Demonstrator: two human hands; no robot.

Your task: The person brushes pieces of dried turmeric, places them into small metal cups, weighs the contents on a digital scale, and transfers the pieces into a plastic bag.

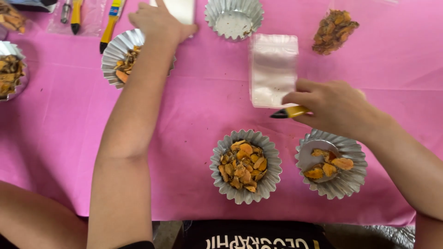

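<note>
The right hand (pixel 334 107) pinches a yellow-handled tool (pixel 290 112), its long axis pointing left, fingertips touching the clear plastic bag (pixel 273 69) just beyond them, while the left hand (pixel 157 23) rests far off, fingers loosely curled on a white card (pixel 182 9).

This looks like a makeshift sample-sorting station, perhaps in a small lab or a classroom, though the view is too tight to be sure. A pink plastic sheet (pixel 207 106) covers the desk. Fluted foil cups (pixel 245 166) hold orange-brown dried slices across the frame; a clear zip bag (pixel 273 69) lies upper centre, and yellow-handled tools (pixel 110 23) sit at the upper left.
</note>
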